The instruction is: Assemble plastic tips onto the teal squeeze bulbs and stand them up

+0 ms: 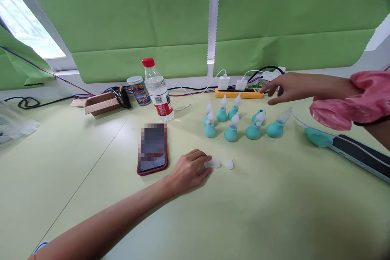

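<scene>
My left hand (192, 169) rests on the table with its fingers curled round one end of a translucent plastic nozzle (214, 163). A smaller translucent tip (229, 164) lies just right of it. My right hand (283, 88) is above the back of the table, fingers apart and holding nothing. Below it is a teal squeeze bulb without a nozzle (258, 116). Several teal nasal aspirator bulbs with clear nozzles stand upright in front, among them a front-row one (231, 133). The rightmost aspirator (276, 129) has its nozzle tilted to the right.
A phone (152, 148) lies left of my left hand. Behind it stand a water bottle (159, 93) and a printed can (139, 90). A cardboard tray (102, 105), an orange power strip (239, 94) and cables line the back. A dark flat device (362, 156) with a teal piece (319, 137) lies right.
</scene>
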A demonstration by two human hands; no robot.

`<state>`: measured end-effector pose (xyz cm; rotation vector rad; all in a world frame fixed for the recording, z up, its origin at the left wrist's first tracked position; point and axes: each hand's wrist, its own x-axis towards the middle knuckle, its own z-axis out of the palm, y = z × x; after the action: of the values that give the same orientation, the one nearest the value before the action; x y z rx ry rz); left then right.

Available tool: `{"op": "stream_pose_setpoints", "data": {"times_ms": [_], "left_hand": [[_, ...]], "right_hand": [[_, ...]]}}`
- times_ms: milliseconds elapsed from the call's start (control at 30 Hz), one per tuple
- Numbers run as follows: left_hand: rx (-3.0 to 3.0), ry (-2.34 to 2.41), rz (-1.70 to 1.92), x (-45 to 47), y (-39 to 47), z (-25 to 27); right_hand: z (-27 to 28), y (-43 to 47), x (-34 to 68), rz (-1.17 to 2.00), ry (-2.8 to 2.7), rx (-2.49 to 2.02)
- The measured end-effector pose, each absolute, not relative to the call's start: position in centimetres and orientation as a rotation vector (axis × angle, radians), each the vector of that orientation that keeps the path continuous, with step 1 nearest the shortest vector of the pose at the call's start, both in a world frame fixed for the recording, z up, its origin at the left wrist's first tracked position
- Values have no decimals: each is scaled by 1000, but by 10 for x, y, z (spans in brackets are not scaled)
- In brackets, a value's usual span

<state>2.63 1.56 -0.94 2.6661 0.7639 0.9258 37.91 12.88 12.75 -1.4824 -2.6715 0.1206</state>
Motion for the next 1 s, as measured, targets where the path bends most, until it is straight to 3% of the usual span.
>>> {"op": "stream_pose_setpoints", "data": {"times_ms": [167,267,433,633,800,1000], "left_hand": [[2580,895,930,26,15,-6],[2532,892,944,26,16,-6],[2499,916,1011,25,14,-3],[2321,1073,1194,25,10,-1],[2307,986,1253,26,12,-5],[2197,966,1346,25,13,-5]], "right_hand": [[101,143,362,500,-2797,-1547],[88,138,351,449,-2768,-1569],[109,129,348,81,-2601,-1609],[171,55,321,-715,-1965,-1421],[126,-6,269,100,-2121,-843],[67,-4,241,1350,-2335,-759]]}}
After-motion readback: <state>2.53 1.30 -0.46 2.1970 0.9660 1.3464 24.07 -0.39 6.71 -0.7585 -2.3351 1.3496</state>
